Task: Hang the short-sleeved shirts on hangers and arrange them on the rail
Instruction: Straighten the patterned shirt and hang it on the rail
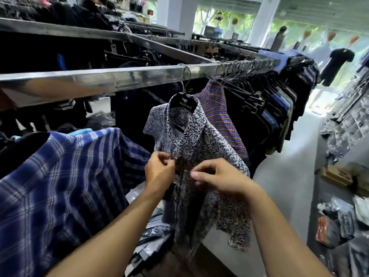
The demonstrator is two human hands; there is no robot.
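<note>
Hanging from the metal rail [119, 76] in the middle of the frame, a leaf-print short-sleeved shirt [199, 140] sits on a black hanger [183, 102] printed with the word ARISTINO, its wire hook looped over the rail. The collar lies open and the front falls toward the lower centre of the frame.

Both of the person's bare forearms reach up from the bottom edge. The left hand [158, 174] has its fingers curled, thumb and forefinger pinching the shirt's front edge just below the collar. The right hand [219, 176], just beside it, also has curled fingers and pinches the opposite front edge, thumb tip pointing left. The two hands are close but not touching.

A blue plaid shirt [60, 176] fills the lower left. Just behind the leaf-print shirt, to its right, hangs an orange-and-blue striped shirt [217, 108], and past that a tight row of dark shirts [269, 108] runs along the rail toward the upper right. Plastic bags [151, 232] lie on the floor in the lower centre. Folded garments are heaped on a counter [313, 206] along the right edge.
</note>
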